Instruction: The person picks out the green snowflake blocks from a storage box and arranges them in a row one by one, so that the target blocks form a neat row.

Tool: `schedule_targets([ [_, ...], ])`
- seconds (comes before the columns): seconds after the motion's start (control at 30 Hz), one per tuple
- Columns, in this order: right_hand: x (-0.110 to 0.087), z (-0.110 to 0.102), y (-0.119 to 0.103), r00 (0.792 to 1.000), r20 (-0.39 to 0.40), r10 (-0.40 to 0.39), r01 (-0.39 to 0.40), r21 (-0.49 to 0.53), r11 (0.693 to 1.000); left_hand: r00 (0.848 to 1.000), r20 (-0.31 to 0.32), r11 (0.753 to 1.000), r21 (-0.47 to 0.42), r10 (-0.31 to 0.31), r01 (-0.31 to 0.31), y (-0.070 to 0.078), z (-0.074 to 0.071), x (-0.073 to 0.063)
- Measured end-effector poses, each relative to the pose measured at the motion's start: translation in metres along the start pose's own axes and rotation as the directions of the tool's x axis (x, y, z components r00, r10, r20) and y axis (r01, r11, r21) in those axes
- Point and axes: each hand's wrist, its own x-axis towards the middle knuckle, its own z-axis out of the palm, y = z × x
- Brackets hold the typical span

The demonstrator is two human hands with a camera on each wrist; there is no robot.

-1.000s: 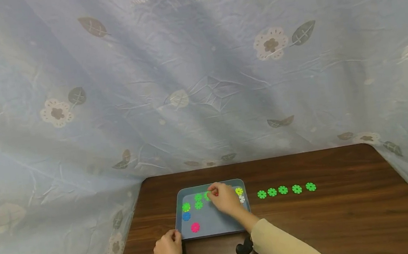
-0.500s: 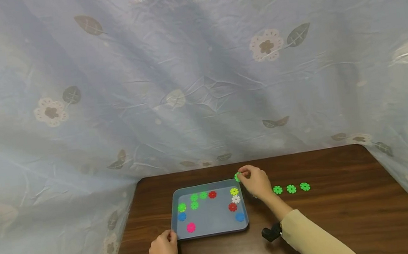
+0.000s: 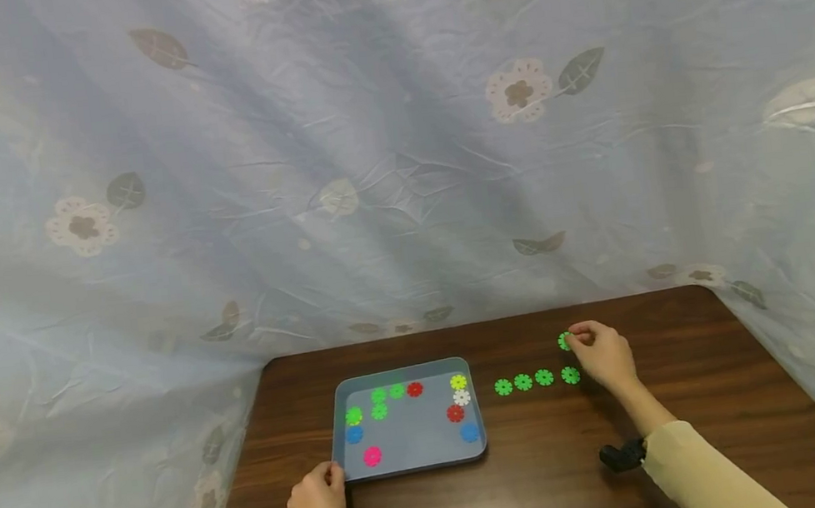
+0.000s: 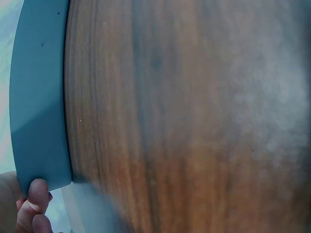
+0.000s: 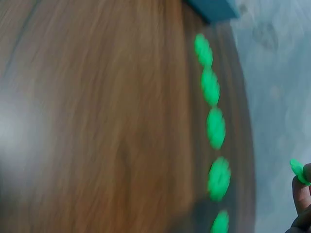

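Grip, head view: I read the right hand [image 3: 604, 356] as pinching 1 green disc [image 3: 563, 341] by its right edge, with no gap beyond the disc's own thickness; the disc is over the table [image 3: 544, 460], on the far side of the row of green discs [image 3: 545, 377], of which 4 show here. The left hand [image 3: 317, 507] grips the near left corner of the tray [image 3: 417, 439], where loose coloured discs [image 3: 373, 456] lie. Left wrist view: digits against the tray's wall at that corner; how hard they press, I cannot tell. Right wrist view: blurred, but I find the held disc at the right edge, between the digits, and 5 in the row, the last cut off. Handling, my estimate: very light, thin, stiff plastic, somewhat slick, unlikely to break. I would hold it across its 2 faces near the notched rim, lightly; an off-centre squeeze could spin it or flick it loose.
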Motion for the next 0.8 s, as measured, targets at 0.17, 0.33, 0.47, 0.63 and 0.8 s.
schedule_targets([
  [0.17, -0.008, -0.022, 0.036, 0.997, 0.014, 0.079, -0.079, -0.036, 0.996, 1.0, -0.003, 1.0, 0.003, 0.0, 0.0, 0.002, -0.003, 0.0],
  [0.33, -0.017, -0.034, 0.06, 0.987, 0.021, 0.161, -0.159, -0.072, 0.985, 1.0, 0.008, 1.0, 0.009, -0.008, 0.008, 0.004, -0.004, -0.001],
  [0.47, -0.019, -0.034, 0.07, 0.981, 0.028, 0.19, -0.187, -0.088, 0.978, 1.0, 0.016, 1.0, 0.013, -0.017, 0.017, 0.003, -0.005, -0.001],
  [0.63, -0.021, -0.03, 0.078, 0.978, 0.046, 0.202, -0.196, -0.115, 0.974, 0.999, 0.019, 0.999, 0.019, -0.026, 0.026, 0.003, -0.005, -0.001],
  [0.8, -0.019, -0.028, 0.082, 0.977, 0.026, 0.212, -0.207, -0.145, 0.968, 1.0, 0.007, 0.999, 0.02, -0.025, 0.025, 0.005, -0.004, 0.0],
])
